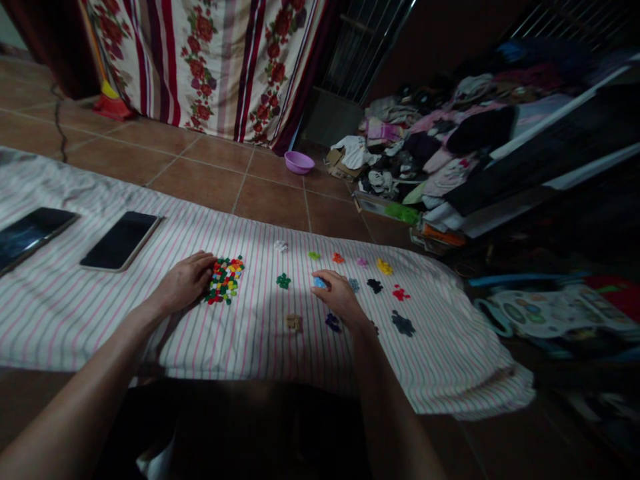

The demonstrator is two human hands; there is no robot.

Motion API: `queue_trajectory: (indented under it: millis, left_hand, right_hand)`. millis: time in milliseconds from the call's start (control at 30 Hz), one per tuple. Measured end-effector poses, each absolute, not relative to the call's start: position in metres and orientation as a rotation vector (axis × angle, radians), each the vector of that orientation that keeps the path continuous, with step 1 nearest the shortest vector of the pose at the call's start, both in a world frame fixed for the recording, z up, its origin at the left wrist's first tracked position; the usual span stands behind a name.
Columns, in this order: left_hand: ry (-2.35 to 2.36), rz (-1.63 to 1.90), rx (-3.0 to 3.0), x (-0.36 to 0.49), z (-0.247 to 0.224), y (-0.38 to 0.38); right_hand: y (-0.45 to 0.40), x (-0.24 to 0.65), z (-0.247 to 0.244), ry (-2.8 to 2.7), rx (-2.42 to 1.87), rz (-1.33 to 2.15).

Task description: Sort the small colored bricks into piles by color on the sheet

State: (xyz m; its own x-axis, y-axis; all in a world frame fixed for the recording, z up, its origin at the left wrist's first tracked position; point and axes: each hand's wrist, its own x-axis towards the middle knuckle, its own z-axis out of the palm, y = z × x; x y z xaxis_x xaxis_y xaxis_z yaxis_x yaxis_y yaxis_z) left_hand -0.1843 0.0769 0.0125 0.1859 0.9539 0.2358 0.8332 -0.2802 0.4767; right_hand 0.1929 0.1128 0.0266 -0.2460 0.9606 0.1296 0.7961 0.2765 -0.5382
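Note:
My left hand (189,281) rests on the striped cloth, its fingers touching the left edge of a mixed-colour pile of small pieces (225,280). What it may hold is hidden. Over the light blue pieces (320,283), my right hand (336,292) has thumb and fingers curved apart around them; I cannot make out whether it grips any. Near it lie single-colour groups: dark green (283,281), grey-blue (354,285), black (375,286), purple (333,323) and tan (293,323).
Farther groups are white (281,246), lime (314,255), orange (338,258), pink (361,262), yellow (385,267), red (401,293) and dark grey (403,323). Two phones (121,241) lie left. Beyond are a purple basin (299,163) and heaped clothes (440,147).

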Motion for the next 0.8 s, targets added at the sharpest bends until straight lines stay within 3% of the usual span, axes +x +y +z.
queue_trajectory:
  millis: [800]
  left_hand:
    - [1.731,0.675,2.209,-0.1839,0.0147,0.0764]
  right_hand:
    - [0.1116,0.1948,0.0256,-2.126,-1.602,0.417]
